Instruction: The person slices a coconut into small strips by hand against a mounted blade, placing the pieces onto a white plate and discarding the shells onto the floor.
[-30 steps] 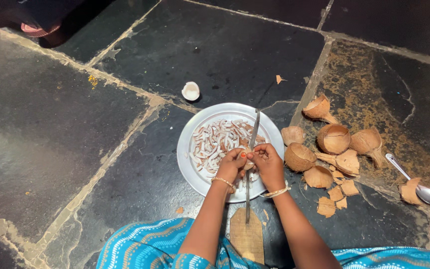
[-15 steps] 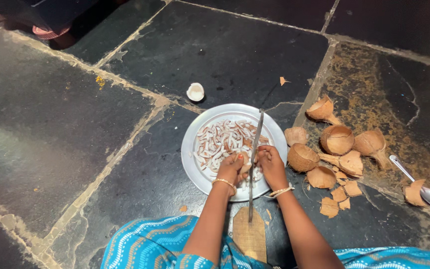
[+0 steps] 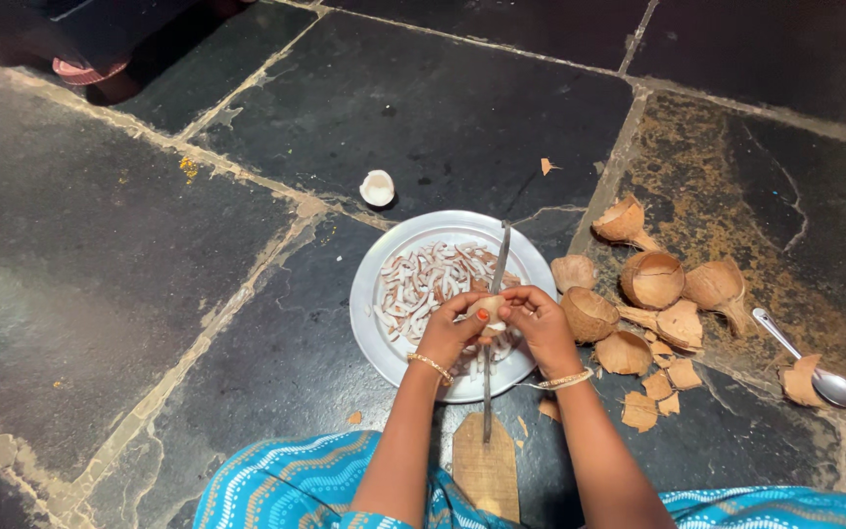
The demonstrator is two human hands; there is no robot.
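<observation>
My left hand [image 3: 449, 331] and my right hand [image 3: 539, 323] together hold a white piece of coconut flesh [image 3: 487, 310] against the upright metal blade [image 3: 493, 294] of a floor-standing cutter. The blade rises from a wooden base board [image 3: 487, 468] that lies between my knees. Under the hands sits a round steel plate [image 3: 381, 294] heaped with thin white and brown coconut slices [image 3: 423, 284]. Both wrists wear gold bangles.
Broken brown coconut shell halves [image 3: 653, 279] and flat shell chips [image 3: 658, 384] lie right of the plate. A steel spoon [image 3: 805, 360] rests further right. One small white coconut piece [image 3: 377, 187] lies beyond the plate on the dark stone floor. Another person's sandalled foot [image 3: 90, 71] shows at top left.
The hands stay at the blade with the coconut piece, shifting only slightly. The view has drifted a little.
</observation>
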